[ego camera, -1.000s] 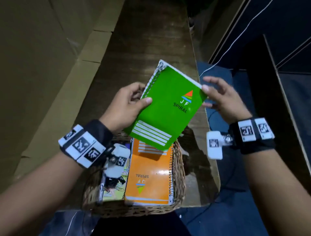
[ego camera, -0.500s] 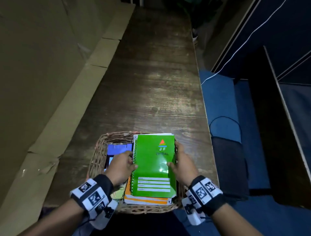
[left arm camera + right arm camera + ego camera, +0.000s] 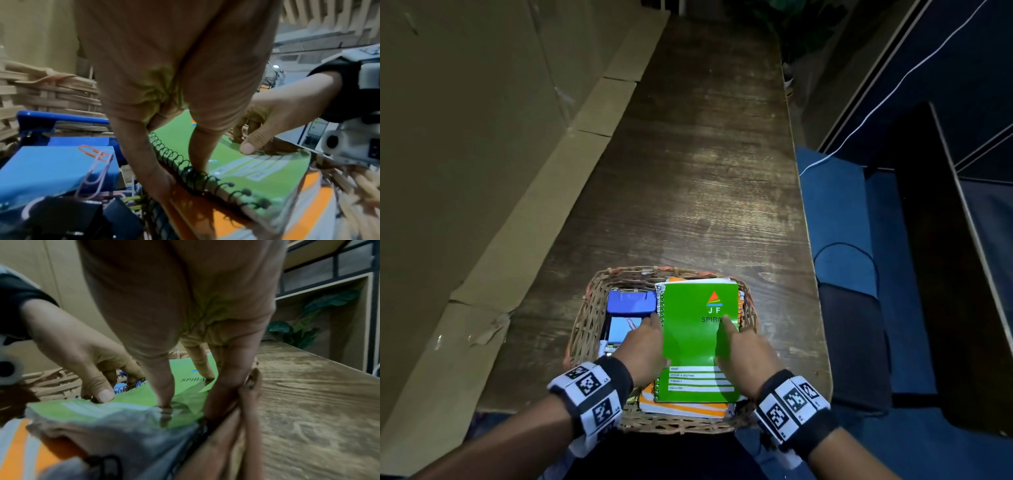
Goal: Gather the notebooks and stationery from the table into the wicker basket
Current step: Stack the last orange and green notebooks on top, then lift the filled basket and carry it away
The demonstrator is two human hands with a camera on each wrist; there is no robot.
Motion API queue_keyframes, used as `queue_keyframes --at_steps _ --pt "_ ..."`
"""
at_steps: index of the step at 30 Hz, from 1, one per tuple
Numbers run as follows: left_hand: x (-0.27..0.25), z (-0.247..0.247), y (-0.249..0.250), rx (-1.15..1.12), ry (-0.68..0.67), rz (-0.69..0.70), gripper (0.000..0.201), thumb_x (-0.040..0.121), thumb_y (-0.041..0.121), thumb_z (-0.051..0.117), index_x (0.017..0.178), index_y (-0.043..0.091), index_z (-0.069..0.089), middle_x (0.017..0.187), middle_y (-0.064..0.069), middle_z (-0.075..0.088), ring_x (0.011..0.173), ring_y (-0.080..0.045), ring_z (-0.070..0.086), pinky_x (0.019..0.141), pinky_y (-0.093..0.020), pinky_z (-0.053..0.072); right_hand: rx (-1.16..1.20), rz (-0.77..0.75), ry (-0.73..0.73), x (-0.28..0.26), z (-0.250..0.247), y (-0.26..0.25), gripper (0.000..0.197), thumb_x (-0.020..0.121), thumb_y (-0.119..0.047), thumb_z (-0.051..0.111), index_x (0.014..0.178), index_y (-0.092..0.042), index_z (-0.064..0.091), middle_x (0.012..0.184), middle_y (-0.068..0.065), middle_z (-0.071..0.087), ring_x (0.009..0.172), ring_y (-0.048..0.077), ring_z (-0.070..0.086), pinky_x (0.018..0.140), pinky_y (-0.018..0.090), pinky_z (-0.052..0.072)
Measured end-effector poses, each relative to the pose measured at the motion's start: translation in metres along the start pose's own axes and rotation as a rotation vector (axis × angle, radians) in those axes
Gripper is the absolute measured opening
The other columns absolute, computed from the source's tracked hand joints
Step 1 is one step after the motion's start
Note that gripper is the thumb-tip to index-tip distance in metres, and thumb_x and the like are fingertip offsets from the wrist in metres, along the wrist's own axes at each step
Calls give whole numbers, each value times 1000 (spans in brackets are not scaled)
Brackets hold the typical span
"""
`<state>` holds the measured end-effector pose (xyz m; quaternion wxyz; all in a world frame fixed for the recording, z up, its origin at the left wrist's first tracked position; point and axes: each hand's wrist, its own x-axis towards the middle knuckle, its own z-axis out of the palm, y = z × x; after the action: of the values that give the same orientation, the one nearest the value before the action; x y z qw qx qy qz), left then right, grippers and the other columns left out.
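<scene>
A green spiral notebook (image 3: 695, 342) lies flat on an orange notebook (image 3: 681, 409) inside the wicker basket (image 3: 585, 329) at the table's near edge. My left hand (image 3: 650, 329) pinches its spiral edge. The thumb (image 3: 200, 162) sits on the cover, and the fingers reach down beside the coil. My right hand (image 3: 736, 342) rests on the right side of the cover with thumb (image 3: 164, 399) and index finger pressing flat. Its other fingers run down between the notebook and the basket wall. The left half of the basket holds a blue stapler (image 3: 631, 301) and a blue box (image 3: 57, 170) with paper clips (image 3: 92, 170).
The dark wooden table (image 3: 705, 171) runs away from me beyond the basket. Cardboard sheets (image 3: 482, 171) line its left side. A blue seat (image 3: 835, 205) and a white cable (image 3: 893, 85) lie off its right edge. A plant (image 3: 298, 331) stands at the far end.
Both hands brought the green notebook down from mid-air and laid it on the orange one in the basket. My right index finger has since moved onto the cover.
</scene>
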<state>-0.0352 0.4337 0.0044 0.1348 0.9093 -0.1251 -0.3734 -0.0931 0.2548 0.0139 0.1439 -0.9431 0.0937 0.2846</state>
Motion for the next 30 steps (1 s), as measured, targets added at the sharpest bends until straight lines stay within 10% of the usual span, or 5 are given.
queue_keyframes --at_steps 9,13,17,22,30 --pt "-3 0 5 101 -14 -19 90 91 26 60 150 -2 -3 155 -21 21 132 -34 43 104 -36 40 -168 12 -33 3 1 -11 70 94 -17 47 150 -13 6 111 12 62 101 29 60 84 38 50" --pt "-25 -14 -13 19 103 61 81 87 40 60 148 3 20 143 -14 44 128 -28 47 101 -34 42 -148 -4 -50 2 -23 -6 55 86 -35 58 135 -14 42 112 10 63 103 28 61 85 37 53" --pt "-69 -16 -50 -431 87 139 60 75 52 65 124 20 56 102 6 63 84 -6 65 78 -26 52 -242 -70 168 9 -66 -3 46 85 -49 55 123 -24 52 111 8 67 102 29 65 79 35 51" --pt "-119 15 -81 -1016 -278 131 37 81 38 69 91 2 67 87 -4 71 82 -11 66 76 -23 49 -235 -201 173 58 -102 -3 55 83 -45 60 134 -28 47 128 3 53 116 27 57 89 37 48" --pt "-111 97 -66 -1338 -363 -219 93 68 50 70 145 20 27 135 0 53 102 -3 65 78 -17 53 -143 -342 -214 122 -84 -17 40 88 -33 62 126 -24 54 118 6 65 98 19 62 79 21 41"
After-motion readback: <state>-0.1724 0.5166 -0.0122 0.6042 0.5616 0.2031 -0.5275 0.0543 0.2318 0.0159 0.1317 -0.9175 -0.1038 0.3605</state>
